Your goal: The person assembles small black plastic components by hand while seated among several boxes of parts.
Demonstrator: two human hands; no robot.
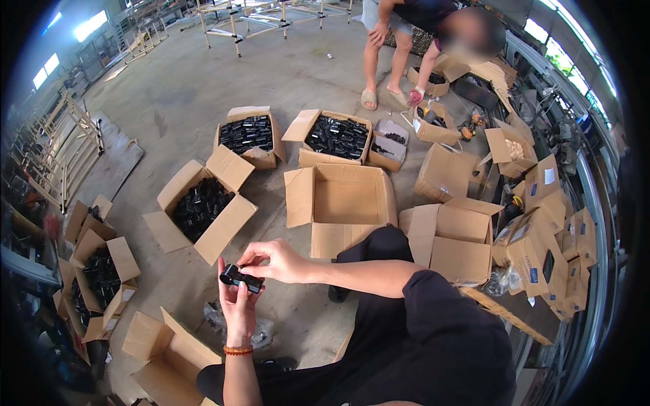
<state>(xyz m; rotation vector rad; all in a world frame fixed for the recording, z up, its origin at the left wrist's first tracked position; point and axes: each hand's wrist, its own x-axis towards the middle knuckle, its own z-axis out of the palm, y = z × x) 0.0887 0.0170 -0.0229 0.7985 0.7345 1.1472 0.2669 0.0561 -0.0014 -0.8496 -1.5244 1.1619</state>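
At the lower middle of the frame, the left hand (237, 308) holds a short, glossy black tubular part (250, 280) – fingers closed around it. The right hand's (281, 261) fingertips pinch at its upper side. An open brown cardboard box (344, 238) stands at centre.

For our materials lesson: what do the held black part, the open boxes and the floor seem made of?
Black part: glossy plastic or coated metal, given its highlights. Open boxes: apparently matt cardboard, brown, folded flaps. Floor: likely dull concrete, grey, stained.
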